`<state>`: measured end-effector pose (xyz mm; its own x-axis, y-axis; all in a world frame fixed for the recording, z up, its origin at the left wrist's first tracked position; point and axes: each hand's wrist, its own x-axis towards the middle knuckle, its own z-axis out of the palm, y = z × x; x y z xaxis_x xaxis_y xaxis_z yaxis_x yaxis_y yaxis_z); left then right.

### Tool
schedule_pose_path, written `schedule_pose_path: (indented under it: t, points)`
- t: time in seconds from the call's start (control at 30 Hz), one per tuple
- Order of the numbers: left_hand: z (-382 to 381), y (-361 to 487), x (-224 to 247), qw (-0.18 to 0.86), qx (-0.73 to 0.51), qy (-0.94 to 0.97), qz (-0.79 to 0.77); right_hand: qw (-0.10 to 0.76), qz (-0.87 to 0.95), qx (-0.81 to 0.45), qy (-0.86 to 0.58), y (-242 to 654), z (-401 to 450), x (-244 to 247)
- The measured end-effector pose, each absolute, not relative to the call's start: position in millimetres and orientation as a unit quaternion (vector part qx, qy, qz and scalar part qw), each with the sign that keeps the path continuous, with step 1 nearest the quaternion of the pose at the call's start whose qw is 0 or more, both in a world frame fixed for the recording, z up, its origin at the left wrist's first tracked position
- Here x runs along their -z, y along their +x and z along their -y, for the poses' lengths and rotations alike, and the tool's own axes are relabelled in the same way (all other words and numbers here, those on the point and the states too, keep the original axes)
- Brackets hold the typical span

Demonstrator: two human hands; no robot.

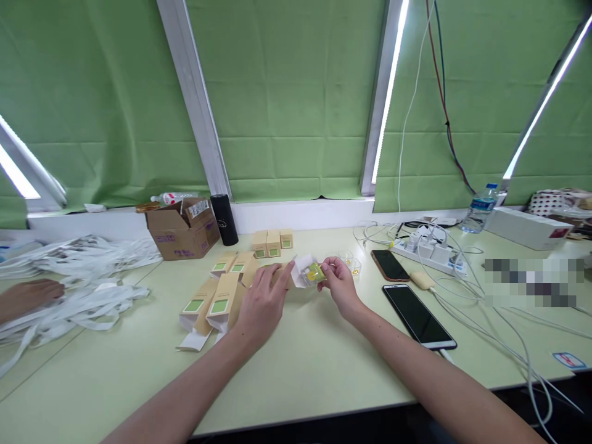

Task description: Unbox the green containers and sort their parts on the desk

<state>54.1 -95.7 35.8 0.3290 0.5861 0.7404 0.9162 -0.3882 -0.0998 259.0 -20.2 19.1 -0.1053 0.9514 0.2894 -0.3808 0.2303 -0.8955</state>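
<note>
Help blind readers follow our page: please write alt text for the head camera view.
A person's left hand holds a small open box while the right hand pinches a yellow-green packet at its opening. More boxes and two phones sit on the pale table; another person's hand rests on white straps at far left.

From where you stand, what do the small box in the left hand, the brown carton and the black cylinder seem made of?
Small box in the left hand: likely thin paperboard, matte; white folded flaps show.
Brown carton: probably corrugated cardboard, matte; stiff open flaps, purple print.
Black cylinder: smooth, low-sheen wall; coated metal or plastic, can't tell which.
</note>
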Motion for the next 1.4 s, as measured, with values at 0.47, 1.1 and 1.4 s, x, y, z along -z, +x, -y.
schedule_pose_path:
  t: [0.47,1.1,1.4]
  points:
    - [89.6,50.5,-38.7,-0.046,0.561,-0.665,0.491,0.503,0.689,-0.399,-0.335,264.3,16.3,-5.2]
    - [90.2,57.0,-48.2,-0.559,0.630,-0.439,0.312,0.417,0.793,-0.268,-0.355,266.7,28.6,-13.1]
    - [91.4,60.7,-35.7,-0.564,0.613,-0.443,0.332,0.490,0.762,-0.291,-0.307,261.3,43.9,-27.2]
